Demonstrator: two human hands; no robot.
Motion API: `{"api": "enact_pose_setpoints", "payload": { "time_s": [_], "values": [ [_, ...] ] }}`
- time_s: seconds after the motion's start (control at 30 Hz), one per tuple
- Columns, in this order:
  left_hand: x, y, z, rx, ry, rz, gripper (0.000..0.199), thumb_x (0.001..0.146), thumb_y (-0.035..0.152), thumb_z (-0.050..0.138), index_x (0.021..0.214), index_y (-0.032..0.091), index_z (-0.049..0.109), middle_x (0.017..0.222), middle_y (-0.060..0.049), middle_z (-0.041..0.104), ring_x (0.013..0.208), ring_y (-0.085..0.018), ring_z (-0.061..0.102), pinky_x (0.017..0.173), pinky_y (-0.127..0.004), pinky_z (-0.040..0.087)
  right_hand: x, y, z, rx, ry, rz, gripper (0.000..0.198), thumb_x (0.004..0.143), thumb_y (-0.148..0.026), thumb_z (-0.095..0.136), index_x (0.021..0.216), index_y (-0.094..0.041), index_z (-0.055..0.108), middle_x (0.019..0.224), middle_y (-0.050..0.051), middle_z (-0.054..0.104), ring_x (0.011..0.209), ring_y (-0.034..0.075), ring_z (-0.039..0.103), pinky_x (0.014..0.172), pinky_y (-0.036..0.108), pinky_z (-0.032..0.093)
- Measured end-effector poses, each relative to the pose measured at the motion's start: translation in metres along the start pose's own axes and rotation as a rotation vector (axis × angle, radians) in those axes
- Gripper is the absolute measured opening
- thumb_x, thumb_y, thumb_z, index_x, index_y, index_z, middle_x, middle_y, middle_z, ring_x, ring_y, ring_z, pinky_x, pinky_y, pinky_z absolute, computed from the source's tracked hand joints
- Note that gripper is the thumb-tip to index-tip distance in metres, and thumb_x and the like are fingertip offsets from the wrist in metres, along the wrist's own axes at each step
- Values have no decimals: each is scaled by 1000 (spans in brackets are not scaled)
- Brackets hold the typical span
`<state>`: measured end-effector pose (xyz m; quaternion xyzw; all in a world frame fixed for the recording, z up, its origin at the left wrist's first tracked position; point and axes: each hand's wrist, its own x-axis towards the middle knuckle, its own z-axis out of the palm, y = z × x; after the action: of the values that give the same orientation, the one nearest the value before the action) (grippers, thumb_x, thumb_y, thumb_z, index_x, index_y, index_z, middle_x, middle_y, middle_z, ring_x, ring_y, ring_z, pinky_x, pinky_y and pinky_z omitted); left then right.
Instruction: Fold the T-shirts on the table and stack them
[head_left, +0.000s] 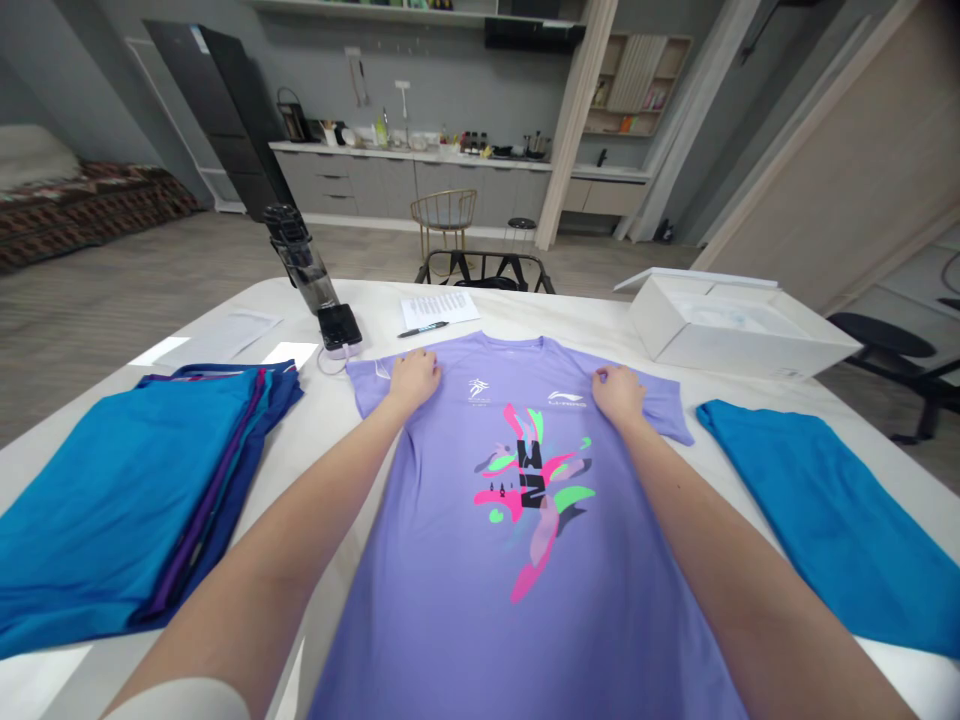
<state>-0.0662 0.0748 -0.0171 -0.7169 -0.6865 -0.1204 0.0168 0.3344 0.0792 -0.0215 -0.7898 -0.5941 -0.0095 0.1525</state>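
**Caller:** And there it lay, the lilac Li-Ning T-shirt (442, 560), front up in the middle of the bench (326, 430), its collar (512, 346) pointing to the far edge; the left hand (415, 380) was down by one shoulder, the right hand (619, 393) by the other; lovely symmetry!

**Analyst:** Both hands were narrow, fingers curled in against the cloth; whether they truly pinched it or merely pressed, I could not tell from that angle.

**Caller:** So what made for good work there?

**Analyst:** Level hands, I'd have said; equal pull on both shoulders kept the collar centred and the bright print (534, 480) straight; too much from one side, and the chest would have skewed!

**Caller:** And those shallow creases under the left hand?

**Analyst:** They called for a gentle outward draw, no yank; thin, slippery-looking jersey like that probably slid easily; the left sleeve (367, 385) reached close to the charging cable (330, 362), so a wide sweep there risked a snag!

**Caller:** Neighbours, too; a stack of folded garments (127, 470) sat to the left, a folded blue garment (832, 510) to the right, the open white box (720, 350) beyond; sideways strokes were best kept short!
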Motion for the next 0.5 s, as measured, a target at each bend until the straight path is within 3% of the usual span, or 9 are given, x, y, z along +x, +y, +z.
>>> {"api": "enact_pose_setpoints", "payload": {
  "time_s": [0.07, 0.2, 0.5],
  "values": [
    [8, 6, 4, -26, -33, 32, 31, 99, 29, 45, 117, 18, 67, 122, -19, 67, 124, -35, 58, 108, -51, 40, 3, 5, 1, -9, -32, -18, 35, 98, -36, 48, 111, -19, 74, 122, 17, 67, 117, 34, 61, 98, 52, 47],
    [19, 10, 13, -28, -104, -39, 32, 100, 27, 44, 122, 14, 63, 124, -21, 66, 122, -37, 60, 105, -50, 43, 6, 8, 6, -11, -80, -51, 29, 99, -36, 49, 107, -19, 72, 119, 15, 69, 114, 32, 62, 97, 49, 47],
    [21, 3, 13, 20, -139, -83, 36, 104, 25, 32, 122, 11, 59, 127, -21, 64, 122, -34, 59, 100, -46, 47, 7, 1, 10, -55, -145, -32, 38, 106, -29, 35, 120, -10, 65, 126, 23, 65, 122, 35, 60, 101, 51, 45]
  ]
}}
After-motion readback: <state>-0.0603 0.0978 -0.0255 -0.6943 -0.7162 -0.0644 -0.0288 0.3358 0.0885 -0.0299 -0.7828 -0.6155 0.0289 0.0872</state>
